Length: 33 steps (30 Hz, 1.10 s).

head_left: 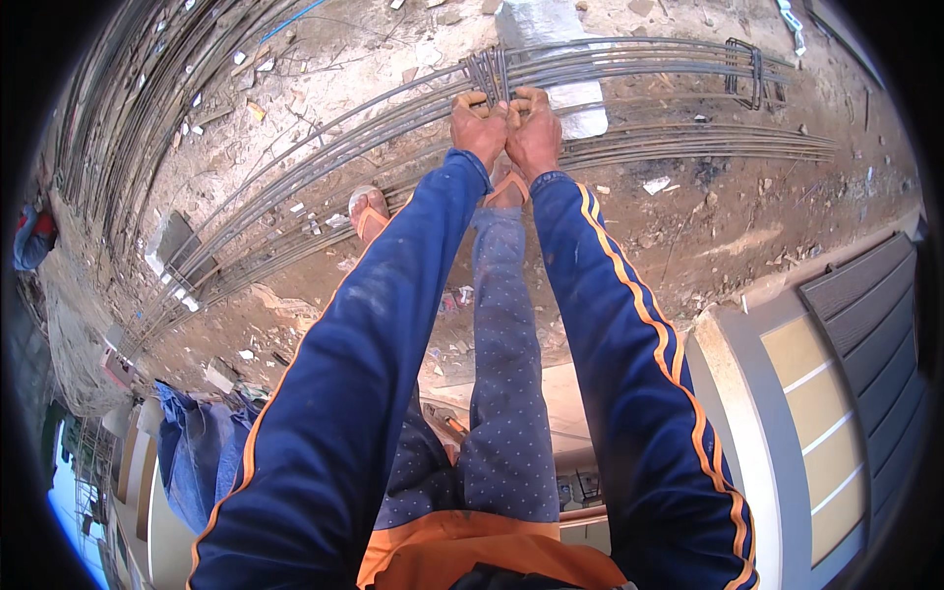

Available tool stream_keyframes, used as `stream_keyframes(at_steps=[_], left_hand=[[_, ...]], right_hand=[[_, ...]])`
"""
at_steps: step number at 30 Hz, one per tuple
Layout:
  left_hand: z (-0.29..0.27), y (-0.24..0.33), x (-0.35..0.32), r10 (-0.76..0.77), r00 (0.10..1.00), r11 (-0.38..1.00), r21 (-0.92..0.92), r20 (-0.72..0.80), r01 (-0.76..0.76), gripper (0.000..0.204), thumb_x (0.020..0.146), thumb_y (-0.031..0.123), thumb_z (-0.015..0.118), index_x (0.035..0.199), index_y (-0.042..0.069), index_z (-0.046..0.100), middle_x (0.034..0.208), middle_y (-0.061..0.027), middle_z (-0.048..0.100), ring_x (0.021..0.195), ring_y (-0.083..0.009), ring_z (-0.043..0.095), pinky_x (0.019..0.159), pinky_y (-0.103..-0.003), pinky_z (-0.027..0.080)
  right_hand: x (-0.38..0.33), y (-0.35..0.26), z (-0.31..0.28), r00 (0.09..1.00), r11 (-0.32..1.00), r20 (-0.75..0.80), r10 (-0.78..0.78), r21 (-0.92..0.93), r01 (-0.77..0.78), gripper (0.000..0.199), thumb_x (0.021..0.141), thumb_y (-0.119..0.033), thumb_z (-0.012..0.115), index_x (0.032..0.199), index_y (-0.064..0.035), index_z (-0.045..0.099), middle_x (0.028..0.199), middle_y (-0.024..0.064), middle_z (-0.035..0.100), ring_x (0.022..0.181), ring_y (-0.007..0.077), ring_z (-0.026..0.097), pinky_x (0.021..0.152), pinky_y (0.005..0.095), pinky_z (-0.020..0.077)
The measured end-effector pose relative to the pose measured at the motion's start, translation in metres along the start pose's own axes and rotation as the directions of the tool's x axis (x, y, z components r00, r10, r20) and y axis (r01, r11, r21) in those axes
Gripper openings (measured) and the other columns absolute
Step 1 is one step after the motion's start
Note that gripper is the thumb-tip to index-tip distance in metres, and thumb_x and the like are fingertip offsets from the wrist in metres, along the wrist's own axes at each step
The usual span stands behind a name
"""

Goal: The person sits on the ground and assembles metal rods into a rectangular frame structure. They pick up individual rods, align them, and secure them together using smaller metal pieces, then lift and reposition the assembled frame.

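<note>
My left hand (pixel 479 130) and my right hand (pixel 534 136) are side by side, thumbs almost touching. Both are closed round a cluster of bent steel stirrups (pixel 485 71), which sits around a bundle of long steel rebars (pixel 639 59). The fingertips are partly hidden behind the stirrups and bars. Another group of stirrups (pixel 755 74) surrounds the bars near their right end. Beneath the bars by my hands lies a pale concrete block (pixel 580 106).
Loose rebars (pixel 708 144) run along the ground on the near side of the bundle. Many more rods (pixel 108 118) curve across the far left. A grey block (pixel 182 251) props up bars at left. Blue cloth (pixel 202 438) lies lower left; debris dots the dirt.
</note>
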<state>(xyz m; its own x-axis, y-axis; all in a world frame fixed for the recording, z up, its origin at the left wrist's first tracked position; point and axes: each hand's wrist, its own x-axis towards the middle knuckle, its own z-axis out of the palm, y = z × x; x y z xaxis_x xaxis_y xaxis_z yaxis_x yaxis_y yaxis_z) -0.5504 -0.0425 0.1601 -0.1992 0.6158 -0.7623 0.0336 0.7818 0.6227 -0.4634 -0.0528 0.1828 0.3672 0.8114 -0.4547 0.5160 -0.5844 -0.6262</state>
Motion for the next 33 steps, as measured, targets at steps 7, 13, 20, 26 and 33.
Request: stream_keyframes(at_steps=[7,13,20,26,33], left_hand=[[-0.076,-0.023,0.003,0.107,0.964,0.994,0.065,-0.243,-0.094,0.022,0.091,0.004,0.073,0.110,-0.003,0.065,0.088,-0.0120,0.075,0.072,-0.0136,0.069,0.060,-0.028,0.054],[-0.150,-0.034,0.001,-0.021,0.965,0.998,-0.069,-0.261,0.002,0.016,0.093,0.010,0.073,0.104,-0.002,0.069,0.084,-0.0086,0.075,0.061,-0.0104,0.064,0.052,-0.026,0.051],[-0.212,-0.037,0.001,-0.031,0.928,0.984,-0.176,-0.371,-0.038,0.023,0.095,0.018,0.073,0.102,-0.004,0.069,0.082,-0.0106,0.073,0.053,-0.0118,0.061,0.049,-0.026,0.049],[-0.261,-0.065,0.018,0.019,0.849,0.999,-0.014,-0.528,-0.031,0.026,0.094,0.022,0.075,0.104,-0.001,0.071,0.083,-0.0063,0.069,0.063,-0.0115,0.058,0.055,-0.028,0.049],[-0.308,-0.087,0.031,0.268,0.672,0.952,0.298,-0.691,-0.073,0.026,0.091,0.024,0.078,0.097,-0.002,0.074,0.078,-0.0053,0.069,0.066,-0.0145,0.059,0.061,-0.033,0.047]], right_hand=[[-0.014,-0.027,0.040,0.920,0.990,0.388,-0.059,0.141,0.004,0.033,0.086,-0.014,0.072,0.116,-0.0062,0.063,0.094,0.0104,0.075,0.091,0.0292,0.072,0.082,0.0420,0.0551],[-0.043,-0.040,0.072,0.972,0.992,0.225,0.067,0.091,-0.089,0.030,0.083,-0.005,0.065,0.113,-0.0086,0.066,0.093,0.0107,0.075,0.092,0.0326,0.071,0.080,0.0438,0.0545],[-0.002,0.008,0.011,0.999,0.997,-0.028,-0.035,-0.065,0.033,0.031,0.083,-0.006,0.067,0.114,-0.0081,0.067,0.092,0.0102,0.076,0.085,0.0310,0.073,0.079,0.0416,0.0558],[0.008,0.016,-0.012,0.940,0.897,-0.189,-0.283,-0.400,0.190,0.028,0.084,-0.008,0.068,0.112,-0.0050,0.068,0.101,0.0142,0.073,0.094,0.0339,0.070,0.086,0.0434,0.0541],[-0.037,-0.035,0.057,0.973,0.958,0.134,-0.188,-0.192,0.212,0.031,0.086,-0.018,0.073,0.111,-0.0014,0.067,0.104,0.0175,0.072,0.100,0.0370,0.068,0.087,0.0457,0.0521]])
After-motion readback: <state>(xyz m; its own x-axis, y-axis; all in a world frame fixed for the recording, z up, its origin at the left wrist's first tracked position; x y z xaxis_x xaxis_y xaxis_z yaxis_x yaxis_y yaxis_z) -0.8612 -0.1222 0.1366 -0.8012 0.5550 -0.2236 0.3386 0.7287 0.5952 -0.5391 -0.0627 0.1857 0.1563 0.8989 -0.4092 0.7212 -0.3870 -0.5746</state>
